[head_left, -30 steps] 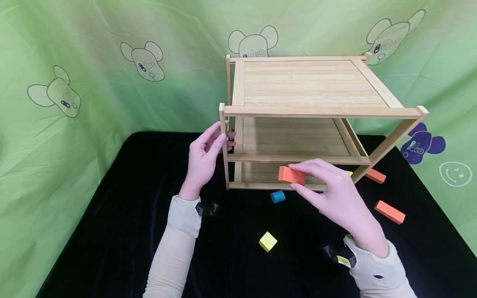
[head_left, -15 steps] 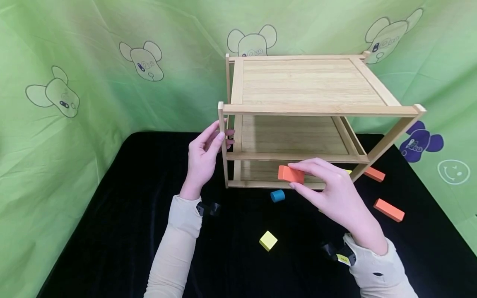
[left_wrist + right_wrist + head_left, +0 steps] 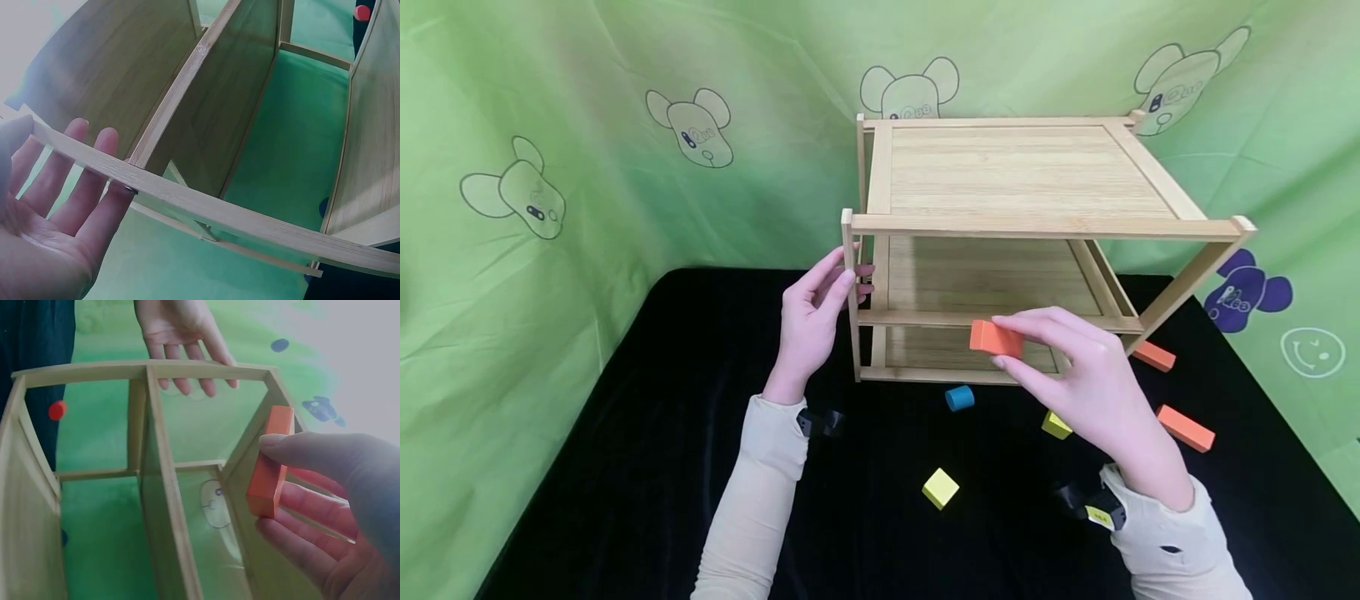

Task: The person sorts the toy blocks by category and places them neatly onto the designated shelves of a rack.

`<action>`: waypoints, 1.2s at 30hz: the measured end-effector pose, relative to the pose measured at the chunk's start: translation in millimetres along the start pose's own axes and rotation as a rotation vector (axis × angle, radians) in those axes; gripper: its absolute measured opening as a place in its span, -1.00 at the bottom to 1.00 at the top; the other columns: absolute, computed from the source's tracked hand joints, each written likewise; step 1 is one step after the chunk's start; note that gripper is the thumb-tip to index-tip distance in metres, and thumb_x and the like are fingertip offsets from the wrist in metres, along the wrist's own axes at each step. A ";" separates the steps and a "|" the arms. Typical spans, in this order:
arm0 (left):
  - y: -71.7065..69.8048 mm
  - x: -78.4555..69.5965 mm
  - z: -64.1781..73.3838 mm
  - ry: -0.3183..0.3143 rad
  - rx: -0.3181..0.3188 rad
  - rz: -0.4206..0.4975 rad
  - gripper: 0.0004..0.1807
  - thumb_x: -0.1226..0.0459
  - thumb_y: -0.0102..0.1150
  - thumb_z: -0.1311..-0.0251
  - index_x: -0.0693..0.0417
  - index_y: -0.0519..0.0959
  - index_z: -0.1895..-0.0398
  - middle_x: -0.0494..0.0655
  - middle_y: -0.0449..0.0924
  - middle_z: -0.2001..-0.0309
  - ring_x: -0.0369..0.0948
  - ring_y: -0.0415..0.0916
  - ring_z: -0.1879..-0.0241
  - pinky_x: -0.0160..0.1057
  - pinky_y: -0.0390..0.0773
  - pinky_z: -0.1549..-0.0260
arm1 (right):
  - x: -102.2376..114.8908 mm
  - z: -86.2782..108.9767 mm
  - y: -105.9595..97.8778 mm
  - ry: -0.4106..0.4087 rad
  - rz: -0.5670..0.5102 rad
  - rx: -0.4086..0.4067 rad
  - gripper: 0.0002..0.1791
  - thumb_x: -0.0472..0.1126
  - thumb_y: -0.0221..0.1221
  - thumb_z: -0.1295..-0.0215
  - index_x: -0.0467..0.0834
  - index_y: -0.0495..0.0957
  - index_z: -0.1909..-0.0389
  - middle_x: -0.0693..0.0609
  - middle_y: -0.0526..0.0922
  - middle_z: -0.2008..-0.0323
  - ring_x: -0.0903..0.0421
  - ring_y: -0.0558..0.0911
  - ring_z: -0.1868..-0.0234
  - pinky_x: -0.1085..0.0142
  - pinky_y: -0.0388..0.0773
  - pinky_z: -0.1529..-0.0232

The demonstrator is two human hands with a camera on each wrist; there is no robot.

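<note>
A three-tier wooden shelf (image 3: 1030, 171) stands on the black cloth. My left hand (image 3: 807, 321) holds its front left post, thumb on the near side and fingers passing behind; the left wrist view shows those fingers (image 3: 92, 199) beyond the wooden post (image 3: 219, 209). Between thumb and fingertips, my right hand (image 3: 1093, 383) pinches an orange rectangular block (image 3: 995, 338). The block is in the air before the lower tiers, just under the middle shelf's front rail. In the right wrist view the orange block (image 3: 270, 469) appears tilted, in front of the shelf frame (image 3: 172, 487).
On the cloth lie a blue cylinder (image 3: 959, 398), a yellow cube (image 3: 940, 488) and another yellow block (image 3: 1057, 425) partly under my right hand. Two orange blocks, one nearer (image 3: 1185, 428) and one by the shelf's right post (image 3: 1154, 357), lie at right. Green printed curtain (image 3: 602, 167) surrounds the table.
My right hand has shifted slightly right and upward with the orange block, uncovering more of a yellow block below it. My left hand stays on the post.
</note>
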State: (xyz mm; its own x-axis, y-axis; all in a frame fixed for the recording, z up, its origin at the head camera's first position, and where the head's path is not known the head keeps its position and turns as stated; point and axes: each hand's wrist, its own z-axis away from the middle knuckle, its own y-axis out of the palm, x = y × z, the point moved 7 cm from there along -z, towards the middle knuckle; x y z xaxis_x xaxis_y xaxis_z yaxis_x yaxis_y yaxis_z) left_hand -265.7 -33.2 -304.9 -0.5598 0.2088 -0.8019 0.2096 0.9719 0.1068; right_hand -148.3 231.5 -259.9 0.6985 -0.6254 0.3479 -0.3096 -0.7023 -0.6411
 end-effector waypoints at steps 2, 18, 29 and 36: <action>0.1 -0.8 0.1 0.003 0.000 0.000 -0.61 0.42 0.04 -0.51 0.27 0.50 -0.34 0.24 0.70 0.04 0.20 0.70 0.16 0.00 0.67 -0.02 | 1.5 -3.7 -3.9 -0.005 0.010 -0.007 -0.64 -0.09 0.44 -0.25 -0.14 0.73 -0.02 0.04 0.73 0.08 0.12 0.67 0.09 0.55 0.46 -0.08; -0.5 -0.2 2.1 -0.014 0.006 -0.014 -0.60 0.34 0.07 -0.53 0.23 0.49 -0.36 0.17 0.71 0.03 0.11 0.71 0.14 -0.03 0.67 -0.04 | 20.2 -32.3 -24.4 -0.104 0.055 -0.072 -0.63 -0.14 0.40 -0.19 -0.19 0.75 -0.01 -0.01 0.75 0.10 0.17 0.66 0.10 0.52 0.47 -0.07; -0.4 -1.0 2.1 -0.014 0.003 -0.005 -0.60 0.35 0.07 -0.53 0.25 0.49 -0.36 0.20 0.71 0.03 0.17 0.70 0.13 0.01 0.66 -0.04 | 37.1 -48.8 -43.5 -0.097 0.046 -0.128 -0.63 -0.16 0.39 -0.17 -0.25 0.75 0.03 -0.09 0.75 0.13 0.30 0.63 0.05 0.51 0.49 -0.07; -0.2 -1.8 1.9 -0.008 0.004 -0.005 -0.60 0.36 0.07 -0.52 0.24 0.50 -0.35 0.19 0.71 0.03 0.13 0.71 0.15 -0.03 0.66 -0.05 | 51.8 -60.8 -50.5 -0.099 -0.001 -0.195 -0.44 0.19 0.29 -0.34 -0.29 0.76 0.10 -0.14 0.76 0.20 0.33 0.64 0.08 0.49 0.51 -0.05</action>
State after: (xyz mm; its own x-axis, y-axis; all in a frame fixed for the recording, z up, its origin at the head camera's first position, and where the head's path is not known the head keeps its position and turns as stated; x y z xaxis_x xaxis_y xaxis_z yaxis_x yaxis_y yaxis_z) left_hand -263.2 -34.0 -304.7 -0.5545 0.2033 -0.8070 0.2105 0.9724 0.1004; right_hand -135.7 213.9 -167.9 0.7559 -0.5947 0.2737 -0.4209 -0.7617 -0.4926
